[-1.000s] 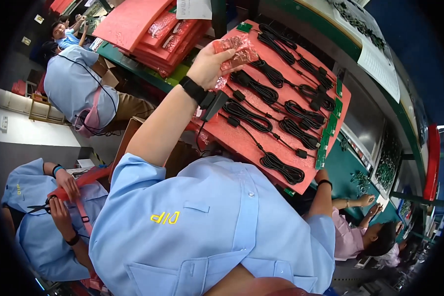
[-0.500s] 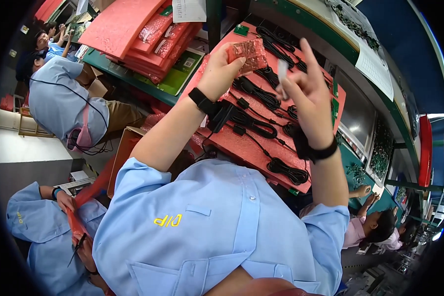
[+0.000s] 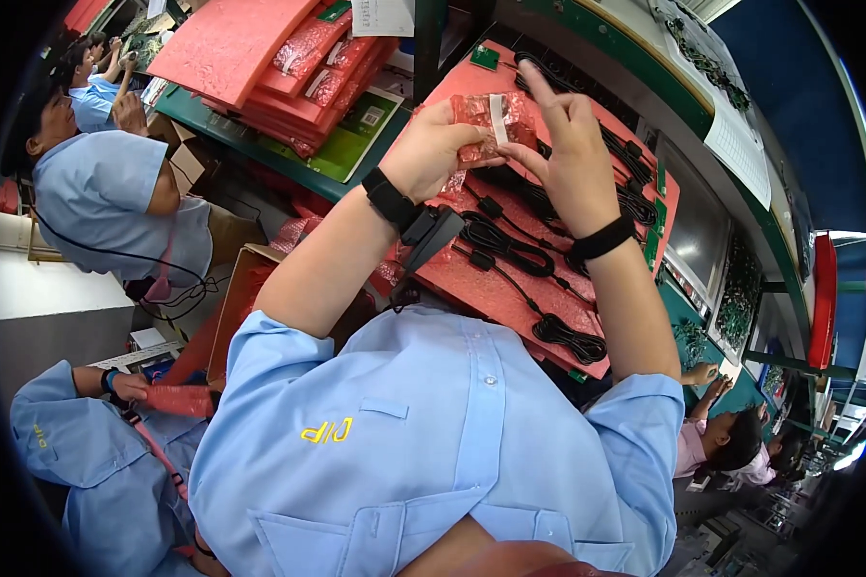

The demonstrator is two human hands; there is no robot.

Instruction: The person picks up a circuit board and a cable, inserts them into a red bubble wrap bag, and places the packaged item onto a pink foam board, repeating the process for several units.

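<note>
A small red bubble-wrap pouch [image 3: 519,117] is gripped in my left hand [image 3: 416,162], the thumb across its near face and the fingers partly hidden behind. On the pouch's face lies a white strip [image 3: 498,119], which looks like tape. My right hand [image 3: 579,171] is at the pouch's right side, its thumb at the lower end of the strip and its index finger stretched upward. Under both hands, bundled black cables [image 3: 505,238] are laid out on a red foam sheet [image 3: 467,296], with small green circuit boards [image 3: 485,58] along its edges.
At the far left, red foam sheets and bubble-wrapped packs [image 3: 289,91] are stacked on a green bench. A cardboard box [image 3: 238,288] stands left of me. Co-workers sit on both sides; one at lower left holds a red pouch [image 3: 181,400]. A green-edged shelf [image 3: 625,60] runs along the back.
The white strip has gone from between my right fingers onto the pouch. My right hand has moved left to the pouch. The co-worker at lower left has shifted the red wrap.
</note>
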